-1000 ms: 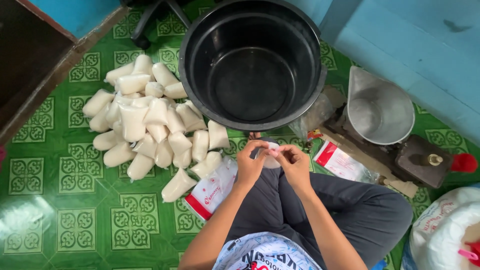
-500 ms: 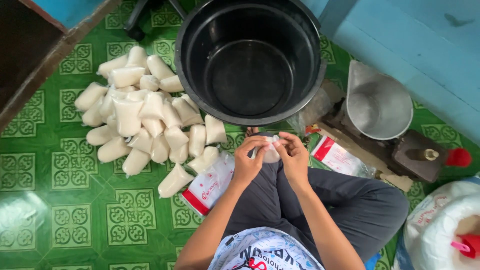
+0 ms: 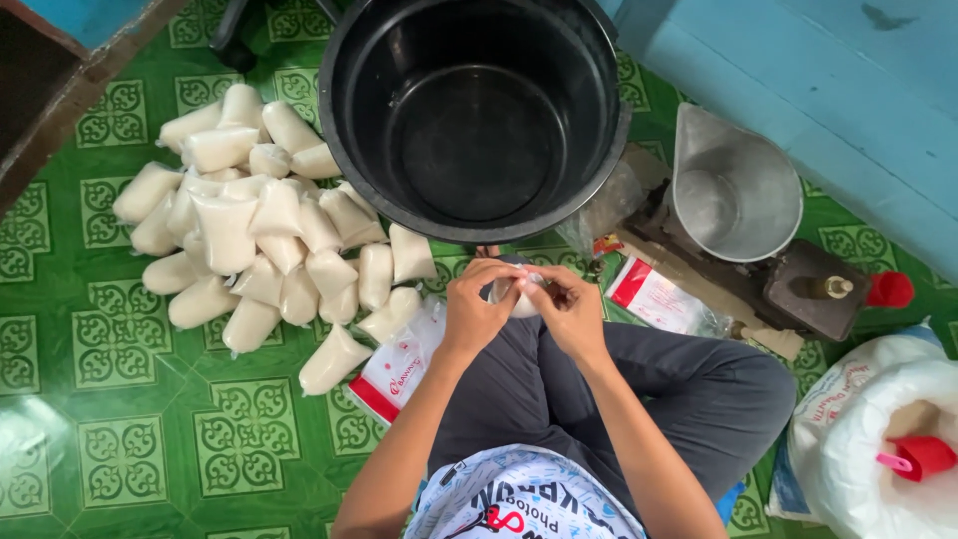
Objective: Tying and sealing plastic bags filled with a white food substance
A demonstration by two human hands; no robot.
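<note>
The left hand [image 3: 469, 314] and the right hand [image 3: 571, 311] meet over the person's lap, fingers of both pinched on a small clear plastic bag [image 3: 517, 292] of white grains held between them; the bag's top is gathered under the fingertips and most of it is hidden by the hands. Under the hands lie the person's dark trousers [image 3: 639, 399], legs folded on the green patterned floor [image 3: 120, 439]. Just left of the left hand, a flat red-and-white packet [image 3: 394, 371] lies on the floor. Just right of the right hand lies a second red-and-white packet [image 3: 661, 297] in clear wrap. Further left of the left hand sits a heap of filled white bags [image 3: 254, 235], touching one another, the nearest one lying beside the flat packet. Directly beyond both hands stands a large black bucket [image 3: 477, 215], its inside dark and bare. Beyond and to the right of the right hand is a metal scoop pan [image 3: 736, 190] on a dark scale base [image 3: 798, 289]. Far right, near the frame's edge, is a white sack [image 3: 878, 439] with a red scoop [image 3: 918, 457] in it.
</note>
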